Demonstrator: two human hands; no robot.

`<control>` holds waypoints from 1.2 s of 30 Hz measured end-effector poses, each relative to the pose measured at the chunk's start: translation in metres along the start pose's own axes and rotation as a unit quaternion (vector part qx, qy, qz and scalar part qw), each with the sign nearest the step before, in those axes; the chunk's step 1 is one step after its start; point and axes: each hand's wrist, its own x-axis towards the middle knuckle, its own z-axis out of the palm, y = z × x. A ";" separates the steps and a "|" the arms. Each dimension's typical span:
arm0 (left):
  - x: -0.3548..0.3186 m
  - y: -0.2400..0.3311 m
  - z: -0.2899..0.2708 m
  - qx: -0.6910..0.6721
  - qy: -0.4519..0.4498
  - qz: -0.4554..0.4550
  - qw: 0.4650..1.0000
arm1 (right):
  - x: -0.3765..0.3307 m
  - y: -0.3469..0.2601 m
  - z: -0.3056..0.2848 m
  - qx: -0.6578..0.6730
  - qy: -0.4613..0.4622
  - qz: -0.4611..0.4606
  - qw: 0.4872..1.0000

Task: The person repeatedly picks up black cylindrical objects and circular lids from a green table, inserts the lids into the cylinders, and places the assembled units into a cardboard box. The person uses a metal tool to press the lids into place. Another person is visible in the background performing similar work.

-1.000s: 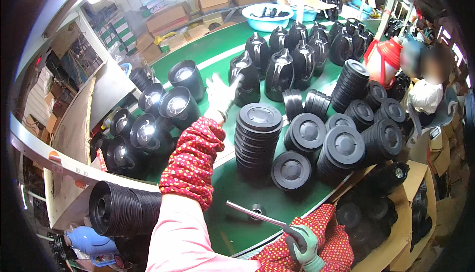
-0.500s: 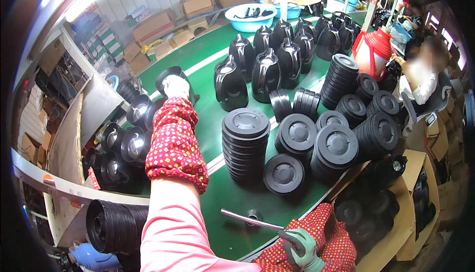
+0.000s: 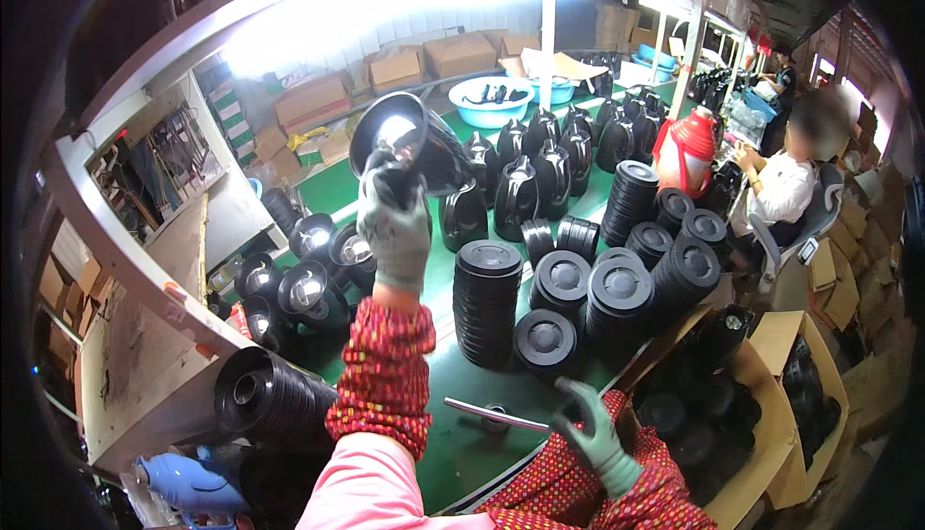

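Grips a glossy black shell (image 3: 441, 152) by the lower edge of its open mouth in the gloved left hand (image 3: 395, 231), raised and tilted over the green table (image 3: 462, 381), in front of upright black jugs (image 3: 515, 195) and near similar shells (image 3: 306, 289) grouped at left. Holds the gloved right hand (image 3: 599, 438) half open, fingers parted, beside the end of a metal rod (image 3: 496, 414); cannot tell if touching. Has stacked black discs (image 3: 485, 313) just beyond, plus a cardboard box (image 3: 774, 414) of dark parts at right.

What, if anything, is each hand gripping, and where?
Left hand: a black shell, by the lower rim of its open mouth. Right hand: cannot tell whether it holds the metal rod.
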 end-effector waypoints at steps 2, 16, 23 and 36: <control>-0.009 0.043 -0.040 -0.024 -0.049 0.049 0.997 | 0.026 -0.014 -0.026 0.140 0.031 0.038 0.989; -0.111 0.142 -0.171 -0.402 -0.579 0.106 0.701 | -0.003 -0.116 -0.103 0.316 -0.223 0.279 0.879; -0.210 0.077 -0.162 -0.465 -0.466 -0.339 0.671 | -0.105 -0.037 -0.130 0.383 0.088 0.289 0.873; -0.271 0.068 -0.175 -0.348 -0.474 -0.258 0.766 | -0.015 -0.080 -0.034 0.398 -0.131 0.337 0.843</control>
